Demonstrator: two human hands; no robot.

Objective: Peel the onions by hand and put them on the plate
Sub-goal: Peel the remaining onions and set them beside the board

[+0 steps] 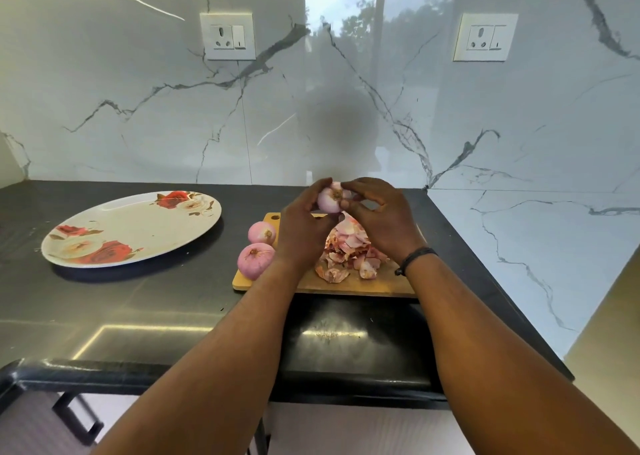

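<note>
**Both hands on the third onion, plate waiting bare**

Left hand (304, 219) is wrapped round the raised onion (329, 200), fingers curled behind it and thumb up its near side, so the bulb sits cradled with its root end turned toward the camera. Right hand (377, 212) closes in from three o'clock, thumb and fingertips pinching at the skin near that root tuft. A dark wristband (415, 259) rides the right wrist.

Straight down at six o'clock from the grip lies the heap of onion skins (349, 250), papery pink and tan, piled on the wooden cutting board (388, 281). Out at seven o'clock sit two peeled onions (262, 233), one behind the other, the nearer one (254, 260) hanging at the board's left edge, partly over the black countertop (138, 302).

Further off at nine o'clock is the floral plate (114, 226), well apart from the board and carrying nothing. So by my reading the peeling is nearly through, yet the plating has not begun.

Where could it slip? The bare bulb looks smooth and glossy; a hard tug from the right hand could pop it out of the left hand's grip and send it rolling on the counter. That nearer onion at the board's edge is round too, and a nudge from the left forearm could set it rolling. And a thin skin may tear short, leaving scraps clinging near the root.
</note>
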